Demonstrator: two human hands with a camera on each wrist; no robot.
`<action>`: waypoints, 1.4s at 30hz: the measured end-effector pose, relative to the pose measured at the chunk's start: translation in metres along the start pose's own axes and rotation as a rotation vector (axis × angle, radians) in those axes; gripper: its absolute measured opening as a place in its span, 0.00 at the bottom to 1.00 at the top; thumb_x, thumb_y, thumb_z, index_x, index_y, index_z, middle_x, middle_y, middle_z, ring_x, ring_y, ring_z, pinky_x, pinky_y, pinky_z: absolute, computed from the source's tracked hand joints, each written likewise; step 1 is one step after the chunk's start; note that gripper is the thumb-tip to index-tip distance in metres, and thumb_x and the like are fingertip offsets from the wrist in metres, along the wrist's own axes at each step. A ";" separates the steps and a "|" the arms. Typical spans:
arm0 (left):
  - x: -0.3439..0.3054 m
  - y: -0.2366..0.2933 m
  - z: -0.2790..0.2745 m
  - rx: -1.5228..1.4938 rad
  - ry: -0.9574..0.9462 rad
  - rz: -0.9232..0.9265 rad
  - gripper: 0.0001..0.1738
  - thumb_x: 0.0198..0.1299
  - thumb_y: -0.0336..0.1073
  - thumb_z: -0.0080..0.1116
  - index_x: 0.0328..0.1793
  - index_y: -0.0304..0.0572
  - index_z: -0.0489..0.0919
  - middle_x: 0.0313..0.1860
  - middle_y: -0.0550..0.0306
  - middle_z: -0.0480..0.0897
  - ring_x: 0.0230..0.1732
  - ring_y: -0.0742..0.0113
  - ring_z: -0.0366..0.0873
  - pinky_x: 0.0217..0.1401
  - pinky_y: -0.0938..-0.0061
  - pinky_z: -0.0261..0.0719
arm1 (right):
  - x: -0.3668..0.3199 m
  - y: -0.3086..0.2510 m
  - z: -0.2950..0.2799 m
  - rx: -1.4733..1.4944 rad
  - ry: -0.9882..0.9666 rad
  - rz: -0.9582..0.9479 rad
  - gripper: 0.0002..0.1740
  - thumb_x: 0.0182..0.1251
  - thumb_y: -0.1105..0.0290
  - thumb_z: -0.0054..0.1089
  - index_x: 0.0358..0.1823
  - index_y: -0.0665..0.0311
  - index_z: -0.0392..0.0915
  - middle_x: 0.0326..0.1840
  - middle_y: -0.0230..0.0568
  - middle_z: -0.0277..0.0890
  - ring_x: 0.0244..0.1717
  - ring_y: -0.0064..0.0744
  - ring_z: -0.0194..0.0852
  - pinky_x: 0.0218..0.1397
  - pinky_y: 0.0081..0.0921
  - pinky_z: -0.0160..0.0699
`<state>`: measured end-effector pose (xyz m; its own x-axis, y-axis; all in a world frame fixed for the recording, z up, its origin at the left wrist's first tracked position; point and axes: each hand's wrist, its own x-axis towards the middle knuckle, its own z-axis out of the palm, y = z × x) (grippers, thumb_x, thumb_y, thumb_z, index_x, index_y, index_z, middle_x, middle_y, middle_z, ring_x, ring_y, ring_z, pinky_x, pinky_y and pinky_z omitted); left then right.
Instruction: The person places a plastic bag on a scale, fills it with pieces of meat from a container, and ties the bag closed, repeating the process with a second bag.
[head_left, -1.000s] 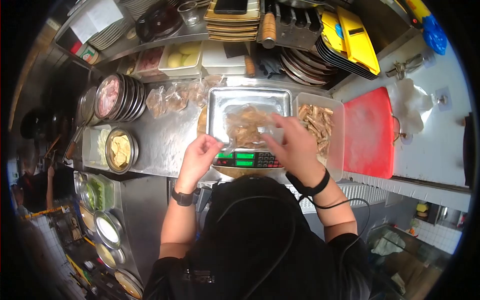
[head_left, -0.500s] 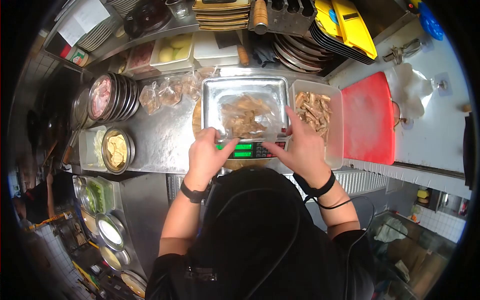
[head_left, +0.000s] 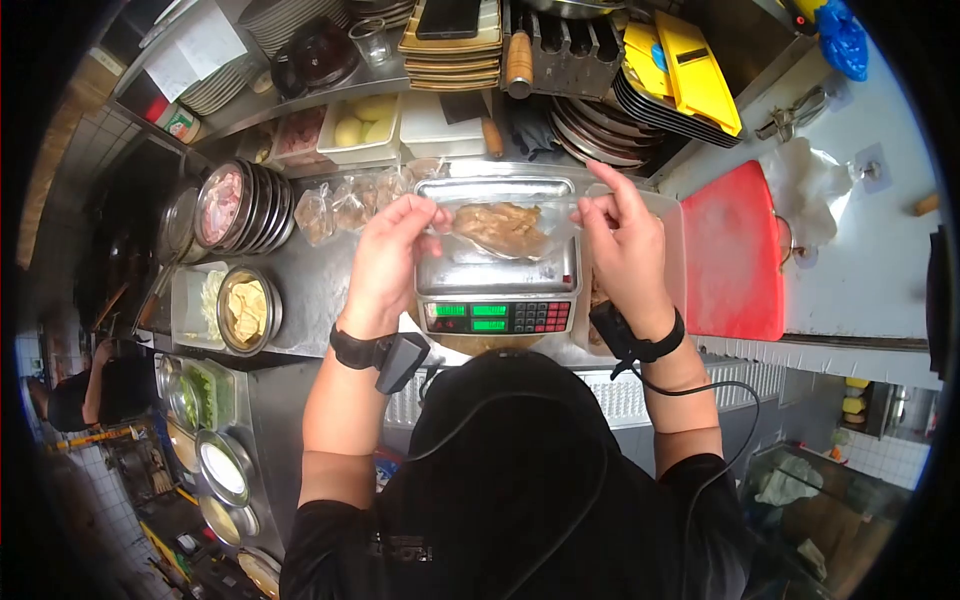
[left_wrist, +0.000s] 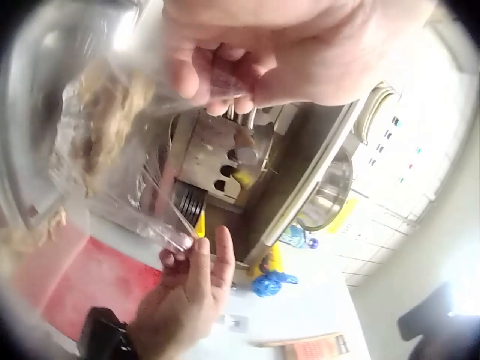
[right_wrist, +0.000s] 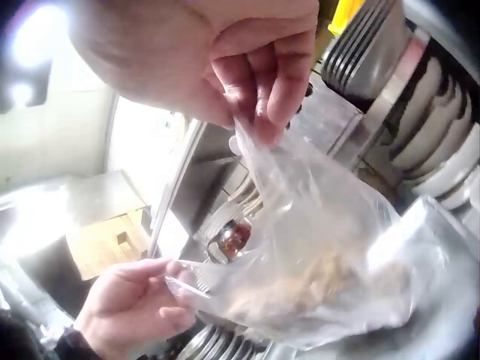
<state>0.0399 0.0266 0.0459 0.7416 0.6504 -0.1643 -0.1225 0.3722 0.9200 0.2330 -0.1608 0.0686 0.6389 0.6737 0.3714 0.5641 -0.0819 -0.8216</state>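
Observation:
A clear plastic bag [head_left: 500, 232] of brown, cooked-looking meat pieces hangs stretched between both hands, over the steel pan of a digital scale [head_left: 490, 283]. My left hand [head_left: 392, 258] pinches one upper corner of the bag. The opposite corner is pinched by my right hand [head_left: 632, 250], its index finger pointing up. In the right wrist view the bag [right_wrist: 322, 277] sags with the meat at its bottom, and its top edge is drawn out between the hands. Green digits glow on the scale's display [head_left: 488, 318].
A plastic tub [head_left: 676, 235] partly behind my right hand stands beside a red cutting board [head_left: 735, 260]. Several filled bags [head_left: 352, 200] lie at the back left. Nearby are stacked metal bowls [head_left: 265, 205] and a bowl of yellow slices [head_left: 245, 308]. Stacked plates [head_left: 452, 60] fill the shelf above.
The bag lay on the scale pan and is now lifted above it. Both hands moved from the pan's front edge up and away from the body, each now pinching a bag corner.

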 end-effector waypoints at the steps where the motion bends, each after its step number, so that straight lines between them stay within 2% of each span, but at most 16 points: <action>1: 0.002 0.002 0.002 -0.100 -0.070 0.035 0.09 0.75 0.35 0.54 0.44 0.38 0.80 0.44 0.53 0.86 0.46 0.70 0.81 0.41 0.78 0.78 | 0.002 0.000 -0.001 0.178 -0.032 0.095 0.21 0.76 0.74 0.58 0.67 0.66 0.72 0.36 0.40 0.87 0.35 0.22 0.84 0.43 0.23 0.81; 2: 0.002 0.005 0.008 -0.099 -0.073 0.041 0.09 0.75 0.35 0.54 0.44 0.38 0.80 0.44 0.53 0.86 0.46 0.70 0.81 0.41 0.78 0.78 | 0.004 0.001 -0.002 0.179 -0.029 0.089 0.21 0.76 0.74 0.58 0.67 0.66 0.72 0.36 0.40 0.87 0.35 0.22 0.84 0.43 0.23 0.81; 4: -0.001 0.011 0.023 -0.232 -0.074 0.046 0.10 0.75 0.35 0.53 0.46 0.37 0.80 0.47 0.46 0.86 0.46 0.64 0.83 0.41 0.75 0.80 | 0.006 0.002 -0.003 0.646 -0.108 0.247 0.23 0.77 0.75 0.55 0.71 0.66 0.68 0.43 0.39 0.87 0.45 0.23 0.83 0.53 0.23 0.79; 9: -0.002 -0.008 0.035 0.013 -0.059 -0.051 0.09 0.74 0.34 0.56 0.54 0.38 0.79 0.47 0.52 0.87 0.33 0.77 0.82 0.25 0.87 0.73 | -0.013 0.013 0.010 0.961 -0.419 0.431 0.32 0.79 0.70 0.54 0.80 0.62 0.56 0.64 0.48 0.79 0.57 0.30 0.80 0.64 0.28 0.74; 11: -0.009 -0.020 0.043 0.094 -0.101 -0.030 0.06 0.75 0.34 0.55 0.51 0.41 0.78 0.44 0.53 0.87 0.32 0.76 0.81 0.26 0.85 0.73 | -0.023 0.012 0.017 0.989 -0.509 0.408 0.38 0.80 0.67 0.53 0.85 0.60 0.47 0.79 0.51 0.64 0.65 0.33 0.75 0.68 0.30 0.70; 14: -0.021 -0.022 0.049 0.112 -0.237 -0.112 0.06 0.76 0.36 0.54 0.47 0.41 0.75 0.44 0.54 0.87 0.37 0.77 0.83 0.29 0.84 0.75 | -0.027 0.013 0.024 1.042 -0.574 0.420 0.40 0.80 0.66 0.51 0.86 0.58 0.41 0.85 0.51 0.52 0.72 0.35 0.68 0.71 0.30 0.67; 18: -0.026 -0.031 0.050 0.099 -0.258 -0.106 0.08 0.76 0.36 0.53 0.45 0.40 0.77 0.40 0.55 0.86 0.36 0.75 0.82 0.32 0.82 0.78 | -0.026 0.017 0.030 1.134 -0.632 0.500 0.39 0.81 0.65 0.48 0.86 0.58 0.41 0.85 0.51 0.51 0.72 0.37 0.67 0.71 0.32 0.67; 22: -0.029 -0.035 0.039 0.254 -0.364 -0.187 0.10 0.76 0.35 0.53 0.50 0.35 0.81 0.41 0.58 0.85 0.39 0.73 0.83 0.38 0.79 0.82 | -0.022 0.032 0.035 1.233 -0.740 0.577 0.36 0.81 0.66 0.48 0.85 0.61 0.47 0.79 0.52 0.62 0.70 0.37 0.69 0.71 0.33 0.67; 23: -0.034 -0.034 0.040 0.400 -0.379 -0.064 0.10 0.75 0.35 0.55 0.50 0.35 0.81 0.41 0.57 0.85 0.39 0.71 0.83 0.40 0.76 0.82 | -0.021 0.030 0.035 1.240 -0.725 0.602 0.34 0.80 0.69 0.49 0.84 0.62 0.51 0.72 0.49 0.72 0.65 0.34 0.73 0.69 0.30 0.70; 25: -0.042 -0.022 0.042 0.730 -0.382 0.242 0.08 0.70 0.32 0.60 0.48 0.35 0.83 0.41 0.52 0.85 0.44 0.59 0.82 0.48 0.68 0.80 | -0.020 0.033 0.036 1.021 -0.752 0.542 0.35 0.79 0.72 0.51 0.83 0.62 0.53 0.68 0.46 0.75 0.63 0.31 0.74 0.67 0.27 0.71; 26: -0.043 -0.019 0.043 0.729 -0.379 0.244 0.08 0.70 0.32 0.60 0.48 0.35 0.83 0.41 0.52 0.85 0.44 0.59 0.82 0.48 0.68 0.80 | -0.019 0.035 0.037 0.805 -0.767 0.482 0.35 0.77 0.75 0.53 0.83 0.63 0.54 0.64 0.43 0.77 0.60 0.27 0.76 0.65 0.24 0.73; 29: -0.046 -0.015 0.041 0.967 -0.384 0.447 0.06 0.64 0.29 0.62 0.45 0.35 0.84 0.40 0.49 0.84 0.46 0.50 0.79 0.51 0.64 0.77 | -0.022 0.042 0.041 0.719 -0.740 0.345 0.37 0.73 0.80 0.58 0.81 0.62 0.58 0.53 0.36 0.81 0.52 0.20 0.78 0.57 0.18 0.75; 30: -0.046 -0.014 0.039 1.037 -0.372 0.478 0.07 0.62 0.27 0.62 0.45 0.35 0.84 0.40 0.49 0.83 0.46 0.49 0.78 0.52 0.64 0.77 | -0.021 0.042 0.039 0.717 -0.743 0.343 0.37 0.73 0.80 0.58 0.81 0.62 0.58 0.53 0.36 0.81 0.52 0.20 0.78 0.57 0.18 0.75; 32: -0.045 -0.015 0.036 1.105 -0.357 0.509 0.08 0.59 0.26 0.62 0.45 0.35 0.84 0.40 0.49 0.83 0.46 0.48 0.76 0.52 0.63 0.77 | -0.019 0.040 0.034 0.318 -0.721 0.144 0.38 0.68 0.81 0.62 0.80 0.59 0.62 0.45 0.33 0.82 0.45 0.18 0.78 0.50 0.19 0.77; 37: -0.042 -0.028 0.029 1.357 -0.167 0.581 0.12 0.56 0.24 0.62 0.47 0.33 0.84 0.42 0.50 0.84 0.45 0.47 0.77 0.52 0.63 0.77 | -0.021 0.034 0.030 0.103 -0.749 0.072 0.37 0.66 0.76 0.67 0.76 0.57 0.67 0.34 0.30 0.79 0.36 0.19 0.76 0.42 0.23 0.78; 42: -0.034 -0.050 0.003 1.153 -0.128 0.542 0.14 0.60 0.25 0.61 0.52 0.31 0.84 0.51 0.48 0.85 0.45 0.49 0.80 0.51 0.64 0.78 | -0.023 0.059 0.029 -0.038 -0.687 0.100 0.34 0.66 0.72 0.69 0.74 0.58 0.69 0.29 0.30 0.76 0.31 0.21 0.75 0.38 0.25 0.77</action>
<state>0.0225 -0.0165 0.0065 0.8423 0.4458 0.3029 0.1644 -0.7476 0.6434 0.2367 -0.1597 -0.0006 0.2200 0.9728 -0.0727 0.5457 -0.1845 -0.8174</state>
